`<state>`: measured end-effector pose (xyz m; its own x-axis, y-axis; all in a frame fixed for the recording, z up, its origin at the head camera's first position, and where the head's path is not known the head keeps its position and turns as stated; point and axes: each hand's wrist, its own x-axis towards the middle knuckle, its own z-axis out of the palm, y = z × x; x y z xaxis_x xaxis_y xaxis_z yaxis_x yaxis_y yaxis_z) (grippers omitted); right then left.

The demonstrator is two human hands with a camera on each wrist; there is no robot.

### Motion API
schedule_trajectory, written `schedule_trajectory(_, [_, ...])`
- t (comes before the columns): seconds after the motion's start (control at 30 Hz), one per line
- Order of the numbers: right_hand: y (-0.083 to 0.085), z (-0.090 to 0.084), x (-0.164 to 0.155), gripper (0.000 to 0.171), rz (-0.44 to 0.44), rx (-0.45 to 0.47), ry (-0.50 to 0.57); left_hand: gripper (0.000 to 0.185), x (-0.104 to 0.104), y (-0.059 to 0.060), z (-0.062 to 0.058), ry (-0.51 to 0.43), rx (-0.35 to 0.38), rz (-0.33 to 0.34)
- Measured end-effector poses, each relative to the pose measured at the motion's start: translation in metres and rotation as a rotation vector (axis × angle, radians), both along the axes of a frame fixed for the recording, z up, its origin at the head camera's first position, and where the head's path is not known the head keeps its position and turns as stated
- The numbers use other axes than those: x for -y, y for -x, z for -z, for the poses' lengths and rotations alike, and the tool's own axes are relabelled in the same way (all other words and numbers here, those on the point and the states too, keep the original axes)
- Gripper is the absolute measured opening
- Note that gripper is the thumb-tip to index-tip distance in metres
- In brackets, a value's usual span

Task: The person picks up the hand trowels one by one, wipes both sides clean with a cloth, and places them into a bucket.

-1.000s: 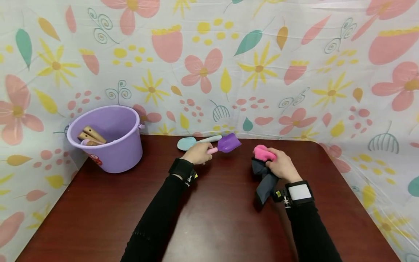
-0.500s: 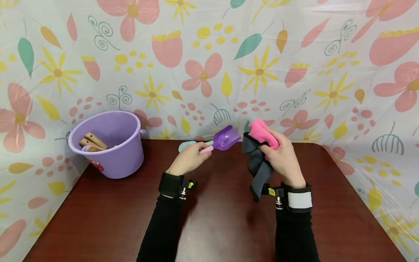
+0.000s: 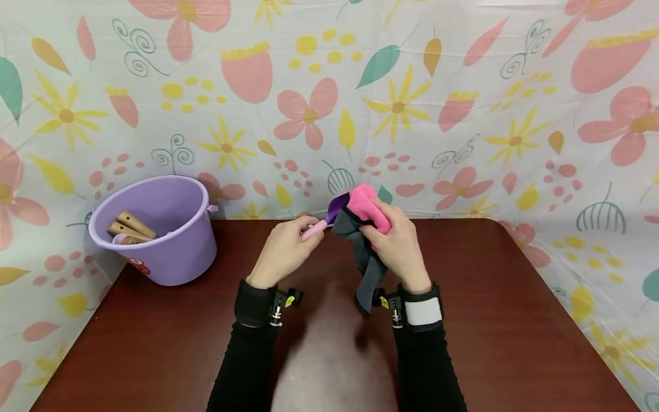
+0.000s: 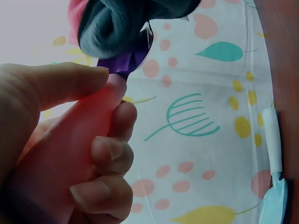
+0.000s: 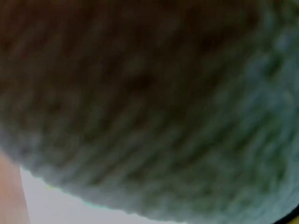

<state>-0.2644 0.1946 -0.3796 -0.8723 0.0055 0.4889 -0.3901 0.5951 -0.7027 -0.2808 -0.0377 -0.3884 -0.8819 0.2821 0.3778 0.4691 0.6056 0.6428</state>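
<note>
My left hand (image 3: 286, 249) grips the pink handle of a small purple toy shovel (image 3: 336, 209), held up above the dark red table (image 3: 154, 343). My right hand (image 3: 395, 243) holds a bunched grey and pink cloth (image 3: 362, 229) pressed against the shovel's blade, which it mostly hides. In the left wrist view my fingers (image 4: 93, 154) curl round the pink handle, and the purple blade (image 4: 126, 60) goes under the grey cloth (image 4: 117, 23). Grey fabric (image 5: 149, 107) fills the right wrist view.
A purple bucket (image 3: 157, 229) with wooden-handled tools inside stands at the table's back left. A pale blue toy tool with a white handle (image 4: 273, 177) lies by the back wall. A flowered sheet (image 3: 329, 103) walls in the table on three sides.
Both hands have risen off the table and come together. The cloth now covers the shovel blade, which stood apart from it a second ago. The view has shifted right.
</note>
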Motion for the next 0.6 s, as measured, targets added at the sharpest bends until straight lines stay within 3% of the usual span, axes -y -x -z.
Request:
schedule_trajectory(0.2, [0.002, 0.002, 0.015, 0.051, -0.036, -0.001, -0.041, 0.031, -0.007, 0.0, -0.002, -0.01, -0.029, 0.034])
schedule_trajectory(0.33, [0.002, 0.001, 0.021, 0.052, -0.062, 0.017, -0.038, 0.031, -0.01, -0.001, -0.003, -0.017, -0.039, 0.021])
schedule_trajectory(0.6, [0.002, 0.003, 0.017, 0.051, -0.023, 0.03, -0.021, 0.031, -0.015, -0.004, -0.001, -0.008, -0.116, 0.025])
